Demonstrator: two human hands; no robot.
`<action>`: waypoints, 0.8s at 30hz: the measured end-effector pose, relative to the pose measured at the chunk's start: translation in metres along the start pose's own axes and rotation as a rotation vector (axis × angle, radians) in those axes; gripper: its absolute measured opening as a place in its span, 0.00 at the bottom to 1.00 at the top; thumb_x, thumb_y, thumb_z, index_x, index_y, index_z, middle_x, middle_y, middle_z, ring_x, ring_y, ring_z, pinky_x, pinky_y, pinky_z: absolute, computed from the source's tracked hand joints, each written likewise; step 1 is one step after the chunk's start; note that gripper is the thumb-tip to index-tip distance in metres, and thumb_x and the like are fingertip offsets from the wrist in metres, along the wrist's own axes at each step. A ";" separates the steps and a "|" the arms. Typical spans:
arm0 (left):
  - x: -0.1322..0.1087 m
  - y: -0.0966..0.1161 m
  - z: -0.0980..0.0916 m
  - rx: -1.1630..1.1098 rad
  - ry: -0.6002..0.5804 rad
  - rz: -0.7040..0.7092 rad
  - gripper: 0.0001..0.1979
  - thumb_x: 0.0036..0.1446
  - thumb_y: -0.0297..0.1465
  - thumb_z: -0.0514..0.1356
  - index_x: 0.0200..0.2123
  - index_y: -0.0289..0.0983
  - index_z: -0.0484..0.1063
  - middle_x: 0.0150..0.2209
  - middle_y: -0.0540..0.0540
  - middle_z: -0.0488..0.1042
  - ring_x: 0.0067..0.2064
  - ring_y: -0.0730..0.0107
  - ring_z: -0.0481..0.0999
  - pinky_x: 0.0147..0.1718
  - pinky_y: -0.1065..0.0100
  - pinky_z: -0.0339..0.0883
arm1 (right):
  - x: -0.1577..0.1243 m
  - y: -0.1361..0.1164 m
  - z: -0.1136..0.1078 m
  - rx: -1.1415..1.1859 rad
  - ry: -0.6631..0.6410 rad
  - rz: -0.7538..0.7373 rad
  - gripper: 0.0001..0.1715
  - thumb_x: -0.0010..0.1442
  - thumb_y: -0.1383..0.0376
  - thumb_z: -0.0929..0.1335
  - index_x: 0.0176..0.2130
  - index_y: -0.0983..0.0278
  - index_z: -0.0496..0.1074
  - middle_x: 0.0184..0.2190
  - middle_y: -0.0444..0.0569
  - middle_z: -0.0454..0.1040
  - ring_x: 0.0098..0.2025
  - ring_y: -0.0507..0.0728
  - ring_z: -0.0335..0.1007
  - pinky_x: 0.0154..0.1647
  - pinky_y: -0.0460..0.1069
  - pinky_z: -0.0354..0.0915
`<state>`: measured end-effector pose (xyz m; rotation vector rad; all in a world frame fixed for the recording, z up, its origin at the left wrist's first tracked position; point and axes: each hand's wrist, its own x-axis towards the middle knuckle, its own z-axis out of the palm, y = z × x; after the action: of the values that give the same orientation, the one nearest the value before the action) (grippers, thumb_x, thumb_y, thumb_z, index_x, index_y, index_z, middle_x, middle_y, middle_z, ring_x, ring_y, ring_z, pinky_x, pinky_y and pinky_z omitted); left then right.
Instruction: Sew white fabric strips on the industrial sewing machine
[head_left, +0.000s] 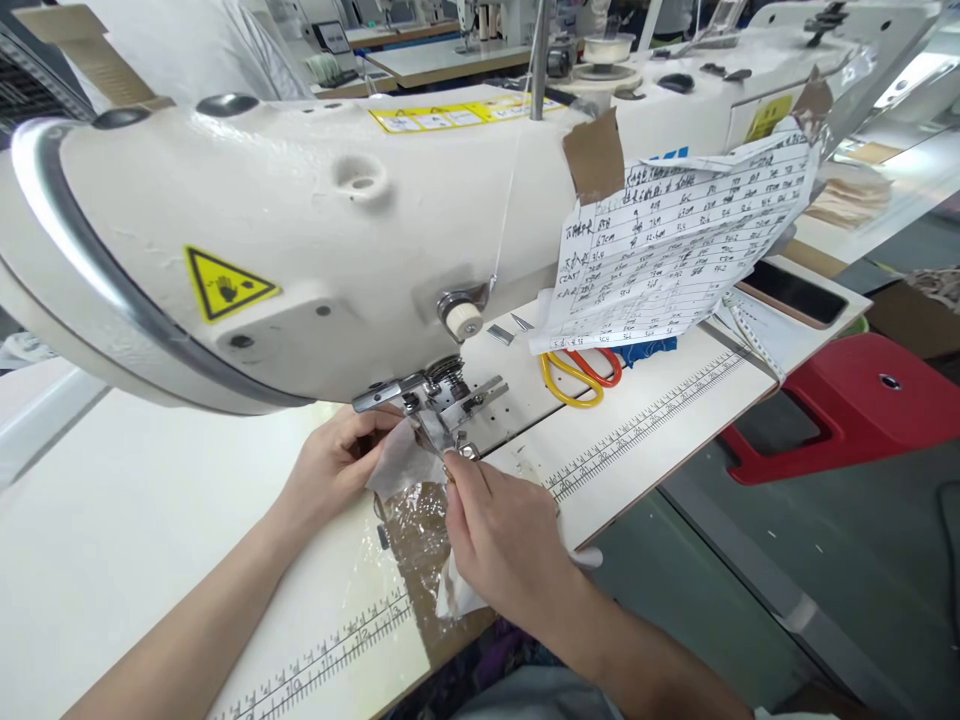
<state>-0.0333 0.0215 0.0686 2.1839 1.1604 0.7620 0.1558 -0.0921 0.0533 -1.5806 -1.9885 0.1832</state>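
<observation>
A white sewing machine (300, 220) spans the view, and its presser foot and metal attachments (442, 410) sit just above my hands. Pale fabric (405, 462) lies at the needle area. Its left side is pinched between the thumb and fingers of my left hand (341, 455), left of the presser foot. My right hand (502, 530) is closed in front of the foot, fingertips at the fabric near a small metal part (469, 452). More of the pale cloth (456, 592) hangs below the right fingers. The needle tip is hidden.
Scissors with yellow and red handles (574, 380) lie right of the foot. A handwritten sheet (660, 250) is taped to the machine. A phone (795, 292) rests at the table's right end, near a red stool (885, 400). Clear tape over brown material (420, 540) covers the front edge.
</observation>
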 end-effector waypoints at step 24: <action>0.004 0.003 0.002 -0.056 0.051 -0.068 0.12 0.56 0.43 0.63 0.30 0.40 0.78 0.35 0.45 0.81 0.32 0.62 0.79 0.27 0.67 0.73 | -0.001 0.001 0.001 0.018 0.015 0.016 0.15 0.67 0.71 0.62 0.51 0.67 0.70 0.33 0.48 0.77 0.30 0.58 0.73 0.24 0.51 0.57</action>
<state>-0.0282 0.0232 0.0699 2.0799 1.2178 0.8149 0.1564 -0.0922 0.0518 -1.5828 -1.9577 0.1939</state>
